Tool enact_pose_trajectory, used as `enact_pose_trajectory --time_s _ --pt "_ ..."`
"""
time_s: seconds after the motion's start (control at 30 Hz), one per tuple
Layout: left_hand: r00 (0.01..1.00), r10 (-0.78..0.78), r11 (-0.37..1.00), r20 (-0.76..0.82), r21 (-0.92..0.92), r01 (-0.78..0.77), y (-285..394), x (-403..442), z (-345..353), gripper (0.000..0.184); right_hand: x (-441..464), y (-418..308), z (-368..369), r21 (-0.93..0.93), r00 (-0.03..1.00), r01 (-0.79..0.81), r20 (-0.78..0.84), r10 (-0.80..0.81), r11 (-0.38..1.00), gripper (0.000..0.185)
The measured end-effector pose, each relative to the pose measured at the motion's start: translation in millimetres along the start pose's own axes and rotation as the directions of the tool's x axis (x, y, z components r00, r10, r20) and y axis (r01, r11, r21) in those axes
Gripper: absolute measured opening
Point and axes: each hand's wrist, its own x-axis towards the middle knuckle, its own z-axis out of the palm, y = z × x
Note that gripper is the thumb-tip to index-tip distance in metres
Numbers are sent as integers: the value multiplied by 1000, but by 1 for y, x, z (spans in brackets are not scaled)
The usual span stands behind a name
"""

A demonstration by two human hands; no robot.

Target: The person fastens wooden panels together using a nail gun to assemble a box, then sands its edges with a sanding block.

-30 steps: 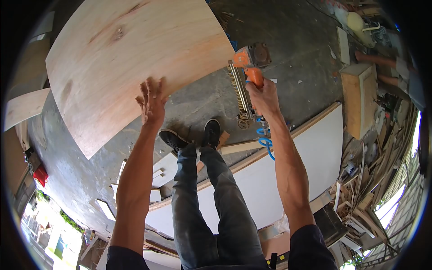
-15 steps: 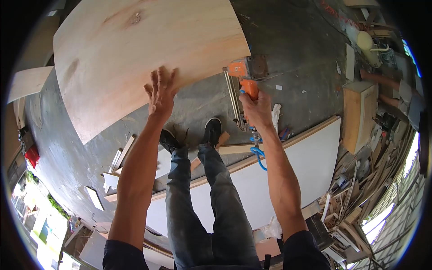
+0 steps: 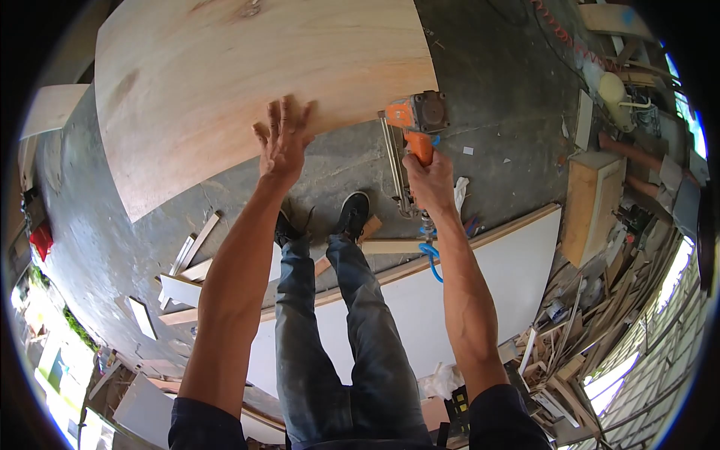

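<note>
A broad sheet of pale plywood [image 3: 225,82] fills the upper left, with its near edge towards me. My left hand [image 3: 283,150] lies flat on it close to that edge, fingers spread. My right hand [image 3: 431,180] is wrapped around the handle of an orange and black air nail gun [image 3: 403,115], to the right of my left hand. The tool's nose points left, at the sheet's near edge by the right corner; I cannot tell if it touches. A blue coiled air hose [image 3: 430,253] joins the base of its handle.
A long white panel [image 3: 480,277] with wooden edging lies behind my feet. Offcuts [image 3: 184,270] are scattered on the concrete floor at left. At right stand a wooden box [image 3: 592,206] and piled scrap wood [image 3: 592,330]. Another person's arm [image 3: 634,150] shows at far right.
The view has shifted, so the plywood and both hands appear further right. Against the sheet, the nail gun sits slightly further left along the near edge. Both hands keep their hold and pose.
</note>
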Motion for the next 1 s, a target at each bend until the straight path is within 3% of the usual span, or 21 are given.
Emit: enact_pose_trajectory --time_s 0.23,0.3,0.83,0.9,1.0 --pt "1000 -6 1000 3 -5 6 -1 0 2 72 0 2 0 -12 1000 3 -12 -4 1000 11" --pt "1000 3 1000 -10 -11 -3 -1 0 3 73 0 -1 -1 -67 1000 -4 -15 3 998 20" --pt "999 -17 1000 31 -22 18 0 -3 -3 73 -14 -11 17 -65 1000 -2 -21 0 998 20" --pt "992 75 997 -104 -24 -78 -12 -8 4 72 -24 -16 25 73 999 -32 -20 34 997 23" --pt "989 98 990 -112 -95 -109 -46 -20 7 69 -33 -11 46 30 1000 -11 6 11 1000 22"
